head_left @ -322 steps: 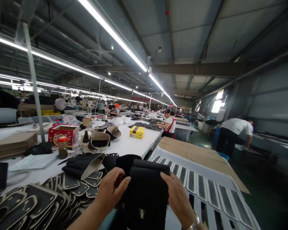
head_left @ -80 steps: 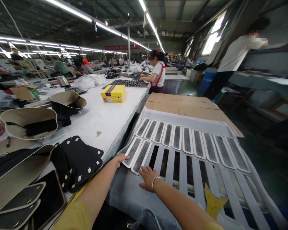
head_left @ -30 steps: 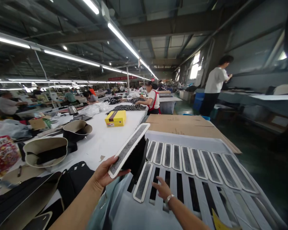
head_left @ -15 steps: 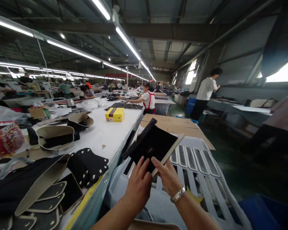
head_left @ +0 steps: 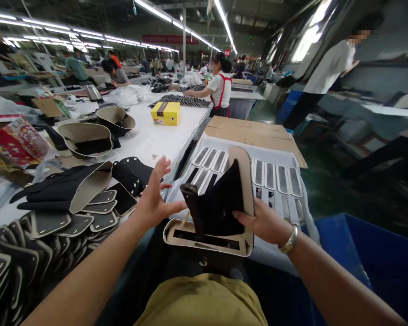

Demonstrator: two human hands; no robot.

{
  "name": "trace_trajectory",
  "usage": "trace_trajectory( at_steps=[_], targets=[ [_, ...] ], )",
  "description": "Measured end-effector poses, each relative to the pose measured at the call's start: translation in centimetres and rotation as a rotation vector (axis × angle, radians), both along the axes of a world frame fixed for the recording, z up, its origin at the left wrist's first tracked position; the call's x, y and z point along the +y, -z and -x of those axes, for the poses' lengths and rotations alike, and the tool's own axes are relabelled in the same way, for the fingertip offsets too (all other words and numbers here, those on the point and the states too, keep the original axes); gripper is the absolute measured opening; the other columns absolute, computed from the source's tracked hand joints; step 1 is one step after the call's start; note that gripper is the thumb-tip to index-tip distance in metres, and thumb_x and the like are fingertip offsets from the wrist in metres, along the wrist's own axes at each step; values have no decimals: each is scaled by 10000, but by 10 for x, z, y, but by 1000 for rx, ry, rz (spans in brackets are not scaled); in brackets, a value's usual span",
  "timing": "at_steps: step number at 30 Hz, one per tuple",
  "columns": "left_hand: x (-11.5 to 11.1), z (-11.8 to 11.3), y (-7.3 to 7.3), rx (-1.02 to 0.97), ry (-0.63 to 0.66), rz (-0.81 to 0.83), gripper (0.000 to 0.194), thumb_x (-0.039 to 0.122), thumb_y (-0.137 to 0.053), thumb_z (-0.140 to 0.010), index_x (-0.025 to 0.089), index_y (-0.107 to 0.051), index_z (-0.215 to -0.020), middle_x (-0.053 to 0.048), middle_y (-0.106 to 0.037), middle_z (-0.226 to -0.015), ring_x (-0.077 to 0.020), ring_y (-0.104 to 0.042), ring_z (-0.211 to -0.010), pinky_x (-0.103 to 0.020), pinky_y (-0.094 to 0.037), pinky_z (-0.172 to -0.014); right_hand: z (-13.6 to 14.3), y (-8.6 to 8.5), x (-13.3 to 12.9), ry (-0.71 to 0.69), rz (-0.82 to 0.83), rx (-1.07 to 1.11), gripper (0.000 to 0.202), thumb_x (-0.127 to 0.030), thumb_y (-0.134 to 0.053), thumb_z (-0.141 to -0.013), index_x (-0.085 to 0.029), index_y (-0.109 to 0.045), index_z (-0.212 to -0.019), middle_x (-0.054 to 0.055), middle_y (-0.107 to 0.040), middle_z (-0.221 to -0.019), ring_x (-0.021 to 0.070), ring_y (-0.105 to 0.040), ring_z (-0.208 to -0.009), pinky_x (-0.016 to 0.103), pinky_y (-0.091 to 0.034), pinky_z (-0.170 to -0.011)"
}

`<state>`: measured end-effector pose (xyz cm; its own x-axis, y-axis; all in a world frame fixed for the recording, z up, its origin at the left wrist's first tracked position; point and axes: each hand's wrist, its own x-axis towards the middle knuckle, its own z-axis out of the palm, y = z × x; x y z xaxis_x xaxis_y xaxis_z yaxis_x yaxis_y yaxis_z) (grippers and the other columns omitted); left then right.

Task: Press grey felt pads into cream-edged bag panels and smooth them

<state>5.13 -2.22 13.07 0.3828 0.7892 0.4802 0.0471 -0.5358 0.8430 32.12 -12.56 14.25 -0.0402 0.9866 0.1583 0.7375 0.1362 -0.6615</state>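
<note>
In front of my body is a black bag with beige edging [head_left: 221, 203], its panels standing up and folded apart. My right hand [head_left: 267, 222] grips the beige-edged side, thumb on the black inner face and fingers behind. To the left, my left hand [head_left: 154, 194] is open with fingers spread. Its thumb points at a dark rolled strip [head_left: 190, 192] on the bag; whether they touch I cannot tell. Lower down, a beige-rimmed part with a slot [head_left: 204, 240] and a small metal clasp [head_left: 203, 261] lies close to my lap.
On the white table [head_left: 146, 136] at left are black bag bodies [head_left: 85, 138], a pile of black beige-edged flaps [head_left: 51, 240] and a yellow box [head_left: 166, 113]. Rows of framed strips [head_left: 275, 176] lie ahead, before cardboard [head_left: 255, 131]. A blue bin [head_left: 347, 244] stands right. Co-workers are further off.
My view has tilted down. My left hand has come off the black piece and moved left, opening. My right hand keeps hold, and the piece now stands more upright, nearer my body.
</note>
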Motion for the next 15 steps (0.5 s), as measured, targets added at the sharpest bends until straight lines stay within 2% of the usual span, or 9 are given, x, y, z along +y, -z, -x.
trace_trajectory(
  at_steps=[2, 4, 6, 8, 11, 13, 15],
  targets=[
    [-2, 5, 5, 16, 274, 223, 846, 219, -780, -603, 251, -373, -1343, -126, -493, -1291, -289, -503, -1123, -351, -446, -854, 6, 3, -1, -46, -3, -136, 583, -226, -516, -757, -171, -383, -1322, 86, -600, -1132, 248, -590, -978, 386, -479, -846],
    [-5, 10, 7, 18, 527, 460, 647, 281, -720, -683, 178, -481, -1275, -145, -600, -1145, -292, -581, -1011, -377, -450, -846, 9, 3, 0, -107, 8, -221, 688, -192, -476, -765, -153, -231, -1407, 110, -485, -1303, 251, -507, -1139, 391, -412, -956],
    [-8, 16, 7, -4, 646, 589, 586, 381, -656, -731, 137, -521, -1245, -150, -631, -1085, -303, -596, -985, -395, -439, -866, 11, 2, 1, -160, 47, -289, 739, -179, -449, -767, -124, -134, -1432, 128, -353, -1411, 249, -419, -1235, 386, -356, -1014],
    [-11, 20, 8, 9, 664, 603, 612, 413, -654, -713, 136, -528, -1244, -134, -631, -1099, -308, -578, -1018, -389, -423, -891, 14, 4, 1, -167, 114, -358, 755, -176, -437, -764, -105, -101, -1437, 150, -300, -1436, 260, -418, -1234, 390, -364, -1004],
    [-13, 18, 15, 223, 579, 497, 578, 297, -724, -635, 178, -582, -1183, -71, -654, -1067, -275, -581, -992, -330, -429, -870, 23, 13, 1, -132, 168, -445, 776, -168, -445, -746, -106, -101, -1438, 172, -359, -1391, 275, -501, -1139, 388, -412, -937],
    [-13, 13, 24, 387, 459, 424, 413, 221, -727, -606, 195, -668, -1014, -22, -691, -903, -225, -608, -836, -277, -447, -780, 30, 20, 2, -131, 168, -487, 795, -155, -455, -725, -105, -106, -1438, 174, -403, -1351, 275, -516, -1107, 376, -413, -921],
    [-13, 7, 37, 414, 328, 461, 207, 154, -725, -558, 189, -702, -761, 6, -671, -683, -193, -590, -690, -250, -443, -708, 37, 26, 1, -138, 159, -520, 801, -144, -456, -713, -108, -115, -1437, 169, -429, -1323, 271, -506, -1108, 368, -400, -923]
  ],
)
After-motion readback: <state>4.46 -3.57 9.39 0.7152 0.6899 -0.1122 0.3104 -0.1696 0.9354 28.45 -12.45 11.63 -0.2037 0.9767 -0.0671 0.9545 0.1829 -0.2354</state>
